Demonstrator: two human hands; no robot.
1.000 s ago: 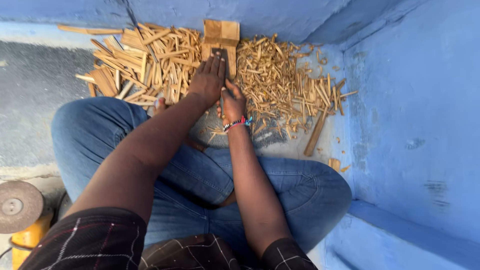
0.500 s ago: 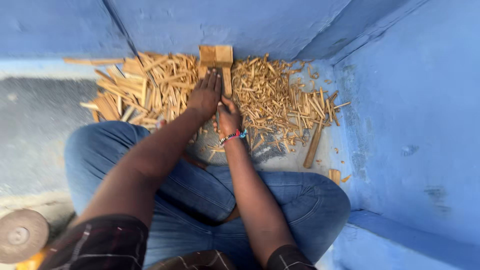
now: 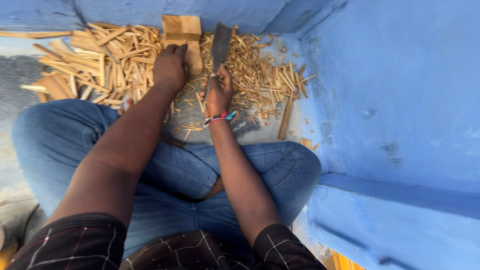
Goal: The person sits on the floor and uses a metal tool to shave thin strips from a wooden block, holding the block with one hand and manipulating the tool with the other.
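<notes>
right hand, clenched on the flat blade, has lifted it clear since a moment ago, while left hand still grips the wooden block upright between split-stick piles, so another split looks set.

1. A blue-painted wall is filling the view from 1 to 4 o'clock, its surface showing scuffs and darker marks.
2. Another blue wall is running along 12 o'clock, meeting the first in a corner at 1 o'clock.
3. A blue ledge is jutting out at 4 o'clock.
4. A grey, gritty floor is showing at 9 to 10 o'clock.
5. Soft, even daylight is falling over everything.
</notes>
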